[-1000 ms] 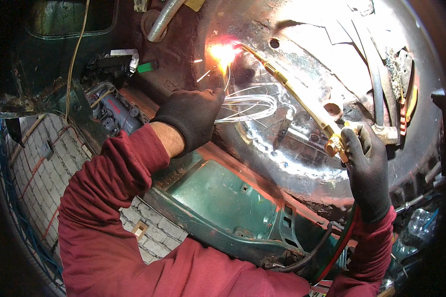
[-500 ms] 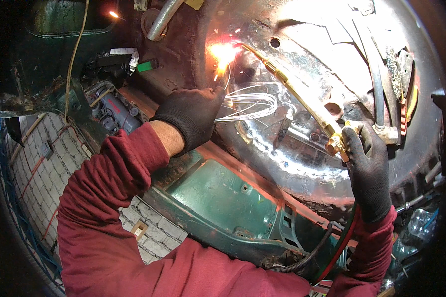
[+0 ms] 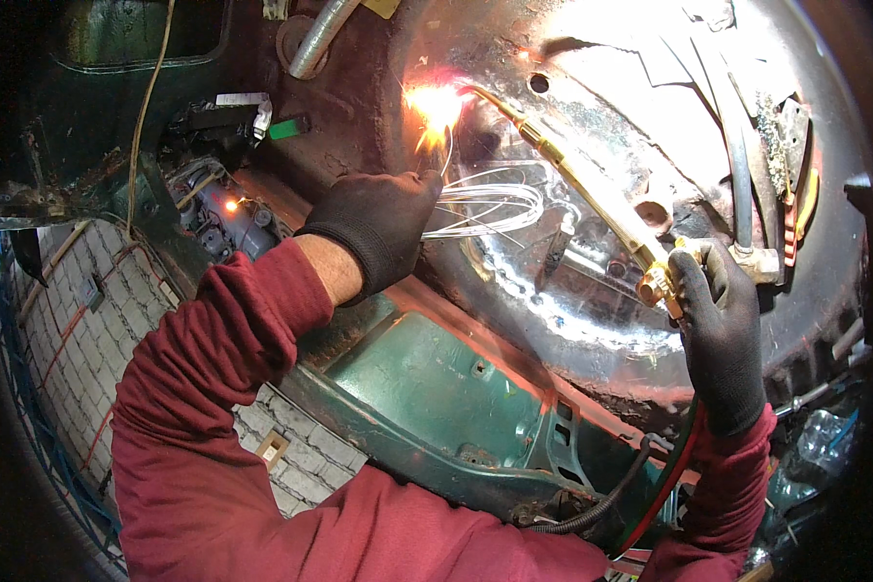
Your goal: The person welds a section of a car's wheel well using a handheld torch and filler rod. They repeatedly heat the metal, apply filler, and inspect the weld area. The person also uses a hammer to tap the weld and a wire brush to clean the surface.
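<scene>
My left hand (image 3: 380,225), in a black glove, is closed on a coil of thin silvery wire (image 3: 495,209). One end of the wire sticks up from the fingers into a bright orange flame (image 3: 435,105). My gloved right hand (image 3: 726,325) grips a brass gas torch (image 3: 592,189) by its valve end. The torch's bent tip points up and left, and the flame and sparks glow right at it. They play on the rusty, dark wall of a round metal well (image 3: 398,78). Glare hides the exact spot being heated.
A hammer (image 3: 753,262) and pliers with red-and-yellow handles (image 3: 803,218) lie in the well at right. Below runs a green metal body panel (image 3: 436,373). Red and dark hoses (image 3: 662,504) hang beneath my right hand. A clear plastic bottle (image 3: 823,446) is at far right.
Both hands, the torch and the wire stay almost in place. The flame's sparks have changed shape, and one flying spark now shows near the grey machine part at left.
</scene>
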`<state>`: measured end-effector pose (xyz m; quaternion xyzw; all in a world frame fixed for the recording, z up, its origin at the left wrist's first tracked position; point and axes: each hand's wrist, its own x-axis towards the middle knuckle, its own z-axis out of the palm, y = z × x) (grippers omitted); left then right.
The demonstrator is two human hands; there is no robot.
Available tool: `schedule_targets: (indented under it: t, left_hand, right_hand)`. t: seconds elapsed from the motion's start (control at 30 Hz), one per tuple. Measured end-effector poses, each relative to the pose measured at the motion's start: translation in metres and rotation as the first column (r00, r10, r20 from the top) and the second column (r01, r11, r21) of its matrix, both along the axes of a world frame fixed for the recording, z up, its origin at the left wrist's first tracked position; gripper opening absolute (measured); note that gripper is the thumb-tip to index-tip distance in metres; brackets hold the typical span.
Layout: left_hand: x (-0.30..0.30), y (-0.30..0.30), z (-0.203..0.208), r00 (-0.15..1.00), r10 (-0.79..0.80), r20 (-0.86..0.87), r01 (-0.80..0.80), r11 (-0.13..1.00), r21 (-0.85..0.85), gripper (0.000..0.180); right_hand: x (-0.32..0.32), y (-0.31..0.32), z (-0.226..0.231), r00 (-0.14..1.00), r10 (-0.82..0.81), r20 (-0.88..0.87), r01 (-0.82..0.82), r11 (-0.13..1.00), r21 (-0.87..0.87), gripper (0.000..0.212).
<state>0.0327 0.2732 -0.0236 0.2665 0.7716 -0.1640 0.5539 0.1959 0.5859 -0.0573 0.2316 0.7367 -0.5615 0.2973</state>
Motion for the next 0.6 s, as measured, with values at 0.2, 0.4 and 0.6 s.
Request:
schedule_targets:
  t: [0.2, 0.4, 0.6]
  left_hand:
    - [0.0012, 0.0004, -0.0009, 1.0, 0.003, -0.008, -0.003, 1.0, -0.005, 0.027]
    - [0.003, -0.0034, -0.0036, 1.0, 0.013, -0.017, -0.012, 1.0, 0.016, 0.028]
    - [0.0016, -0.0012, -0.001, 0.999, 0.037, 0.002, -0.037, 0.999, 0.022, 0.03]
  right_hand:
    - [-0.005, -0.0007, 0.0013, 0.989, -0.088, 0.122, 0.095, 0.994, -0.055, 0.031]
    - [-0.0018, -0.0008, 0.0003, 0.997, -0.046, 0.06, 0.049, 0.998, -0.035, 0.03]
    - [-0.0066, -0.0007, 0.004, 0.987, -0.087, 0.136, 0.097, 0.992, -0.075, 0.028]
